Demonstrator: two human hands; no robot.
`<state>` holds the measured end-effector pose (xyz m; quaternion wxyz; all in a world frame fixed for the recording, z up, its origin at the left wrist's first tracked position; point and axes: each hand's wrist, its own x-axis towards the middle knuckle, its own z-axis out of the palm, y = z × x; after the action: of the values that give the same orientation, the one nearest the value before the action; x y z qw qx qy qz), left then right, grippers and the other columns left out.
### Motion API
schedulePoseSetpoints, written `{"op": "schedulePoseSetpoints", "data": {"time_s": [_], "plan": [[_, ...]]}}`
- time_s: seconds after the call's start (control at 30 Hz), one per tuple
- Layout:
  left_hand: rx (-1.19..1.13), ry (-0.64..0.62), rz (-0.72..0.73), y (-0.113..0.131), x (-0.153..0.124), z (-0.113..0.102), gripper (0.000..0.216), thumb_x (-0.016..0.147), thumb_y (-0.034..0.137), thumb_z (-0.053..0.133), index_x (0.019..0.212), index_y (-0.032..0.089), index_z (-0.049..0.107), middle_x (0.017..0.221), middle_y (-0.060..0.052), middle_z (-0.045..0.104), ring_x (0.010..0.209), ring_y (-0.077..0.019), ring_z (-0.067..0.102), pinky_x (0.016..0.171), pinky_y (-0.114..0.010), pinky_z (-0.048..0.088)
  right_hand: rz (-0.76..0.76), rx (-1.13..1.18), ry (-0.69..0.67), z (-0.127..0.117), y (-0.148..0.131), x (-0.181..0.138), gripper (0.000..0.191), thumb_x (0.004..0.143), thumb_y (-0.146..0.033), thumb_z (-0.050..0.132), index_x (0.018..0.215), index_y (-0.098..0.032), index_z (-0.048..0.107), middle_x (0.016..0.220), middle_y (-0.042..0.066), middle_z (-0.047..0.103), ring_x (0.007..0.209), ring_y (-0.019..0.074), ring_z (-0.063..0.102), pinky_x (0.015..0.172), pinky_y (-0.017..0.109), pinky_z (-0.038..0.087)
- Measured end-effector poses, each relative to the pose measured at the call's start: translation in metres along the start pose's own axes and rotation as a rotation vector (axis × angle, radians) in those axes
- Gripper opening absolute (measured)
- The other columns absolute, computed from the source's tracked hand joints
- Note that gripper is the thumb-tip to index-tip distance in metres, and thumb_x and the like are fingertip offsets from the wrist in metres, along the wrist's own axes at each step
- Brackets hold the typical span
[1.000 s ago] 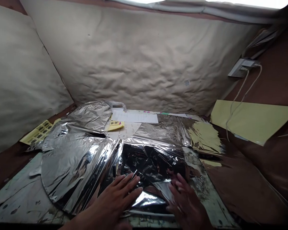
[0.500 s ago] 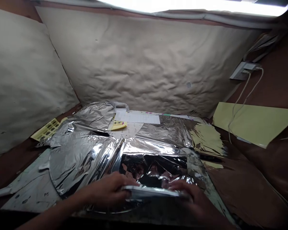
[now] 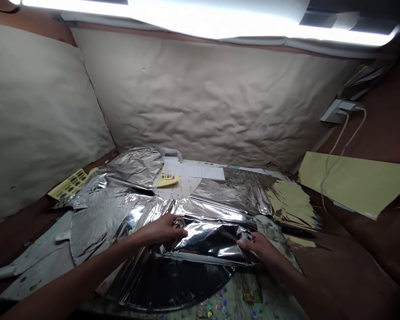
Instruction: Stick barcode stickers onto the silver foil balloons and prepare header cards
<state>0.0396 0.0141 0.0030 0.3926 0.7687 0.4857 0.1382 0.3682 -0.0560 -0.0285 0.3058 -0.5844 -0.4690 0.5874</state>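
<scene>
A folded piece of silver foil film (image 3: 210, 235) lies across the middle of the work surface, a straight pale band along its near edge. My left hand (image 3: 168, 229) pinches its left side between thumb and fingers, where the film is crumpled. At the right side, my right hand (image 3: 253, 244) grips another bunched part of the same film. Beneath it spreads a round, dark, shiny foil sheet (image 3: 173, 284), its curved edge toward me. Larger wrinkled silver foil (image 3: 103, 218) covers the left of the surface.
Yellow printed sheets (image 3: 68, 184) lie at the far left, and a yellow note (image 3: 167, 180) beside white paper (image 3: 193, 170) at the back. Gold foil (image 3: 290, 200) and a yellow sheet (image 3: 356, 182) are on the right, under hanging white cables (image 3: 342, 151). Colourful specks (image 3: 216, 306) dot the near edge.
Both hands have moved away from me and up in view, with the film's banded edge. The dark round foil and colourful specks now show below. The camera has tilted up slightly.
</scene>
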Motion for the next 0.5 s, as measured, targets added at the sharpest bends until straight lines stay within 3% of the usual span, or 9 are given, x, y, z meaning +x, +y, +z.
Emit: {"op": "schedulePoseSetpoints", "data": {"time_s": [0.07, 0.13, 0.17, 0.23, 0.3, 0.37, 0.43, 0.5], "plan": [[0.273, 0.19, -0.013, 0.011, -0.004, 0.003, 0.043, 0.087, 0.048, 0.056, 0.114, 0.015, 0.063, 0.086, -0.008, 0.066, 0.08, -0.0283, 0.062, 0.068, -0.037, 0.048, 0.015, -0.025, 0.0, 0.0, -0.004, 0.0, 0.037, 0.073, -0.046, 0.066, 0.059, -0.018, 0.047, 0.054, -0.003, 0.047, 0.05, 0.0091, 0.039, 0.05, 0.024, 0.026], [0.493, 0.346, 0.105, 0.024, -0.005, 0.014, 0.047, 0.092, 0.042, 0.049, 0.131, 0.016, 0.052, 0.113, -0.014, 0.063, 0.104, -0.0326, 0.058, 0.085, -0.044, 0.047, 0.021, -0.042, -0.009, 0.0, -0.007, 0.0, 0.037, 0.075, -0.046, 0.065, 0.058, -0.017, 0.049, 0.054, -0.003, 0.049, 0.049, 0.0089, 0.038, 0.05, 0.024, 0.025], [0.546, 0.34, 0.199, 0.028, -0.005, 0.022, 0.05, 0.094, 0.041, 0.047, 0.138, 0.018, 0.046, 0.128, -0.015, 0.057, 0.118, -0.0333, 0.053, 0.095, -0.047, 0.043, 0.023, -0.039, -0.012, -0.001, -0.007, 0.001, 0.037, 0.075, -0.047, 0.065, 0.059, -0.017, 0.05, 0.054, -0.003, 0.049, 0.048, 0.0085, 0.037, 0.049, 0.024, 0.024], [0.568, 0.191, 0.348, 0.031, -0.001, 0.041, 0.057, 0.096, 0.047, 0.042, 0.147, 0.022, 0.036, 0.15, -0.014, 0.04, 0.138, -0.0331, 0.034, 0.11, -0.052, 0.029, 0.032, -0.022, -0.011, -0.002, -0.006, 0.003, 0.039, 0.074, -0.049, 0.066, 0.06, -0.018, 0.049, 0.054, -0.004, 0.047, 0.048, 0.0078, 0.035, 0.049, 0.023, 0.023], [0.556, 0.048, 0.345, 0.026, 0.006, 0.057, 0.066, 0.096, 0.058, 0.035, 0.152, 0.023, 0.027, 0.158, -0.013, 0.025, 0.146, -0.0343, 0.019, 0.114, -0.057, 0.017, 0.045, -0.012, 0.013, -0.003, -0.001, 0.005, 0.042, 0.075, -0.054, 0.065, 0.062, -0.018, 0.047, 0.053, -0.005, 0.045, 0.047, 0.0079, 0.035, 0.047, 0.023, 0.024], [0.545, -0.011, 0.282, 0.016, 0.014, 0.068, 0.073, 0.095, 0.064, 0.029, 0.154, 0.022, 0.022, 0.16, -0.014, 0.018, 0.147, -0.0349, 0.011, 0.115, -0.059, 0.012, 0.02, -0.052, 0.093, -0.004, 0.006, 0.005, 0.04, 0.078, -0.057, 0.061, 0.07, -0.019, 0.051, 0.054, -0.005, 0.046, 0.047, 0.0102, 0.04, 0.047, 0.024, 0.029], [0.544, -0.011, 0.258, 0.008, 0.019, 0.071, 0.073, 0.095, 0.065, 0.025, 0.155, 0.023, 0.017, 0.161, -0.013, 0.014, 0.148, -0.0336, 0.008, 0.115, -0.058, 0.01, -0.125, -0.204, 0.298, -0.002, 0.012, 0.0, 0.037, 0.082, -0.054, 0.058, 0.091, -0.018, 0.058, 0.066, 0.0, 0.058, 0.057, 0.0165, 0.054, 0.053, 0.029, 0.042], [0.552, 0.004, 0.258, 0.006, 0.021, 0.071, 0.072, 0.096, 0.064, 0.024, 0.155, 0.023, 0.017, 0.161, -0.012, 0.013, 0.148, -0.0329, 0.008, 0.116, -0.058, 0.01, -0.394, -0.469, 0.579, 0.007, 0.014, -0.008, 0.04, 0.088, -0.045, 0.055, 0.117, -0.018, 0.057, 0.098, 0.01, 0.067, 0.087, 0.0261, 0.063, 0.074, 0.041, 0.051]]}}
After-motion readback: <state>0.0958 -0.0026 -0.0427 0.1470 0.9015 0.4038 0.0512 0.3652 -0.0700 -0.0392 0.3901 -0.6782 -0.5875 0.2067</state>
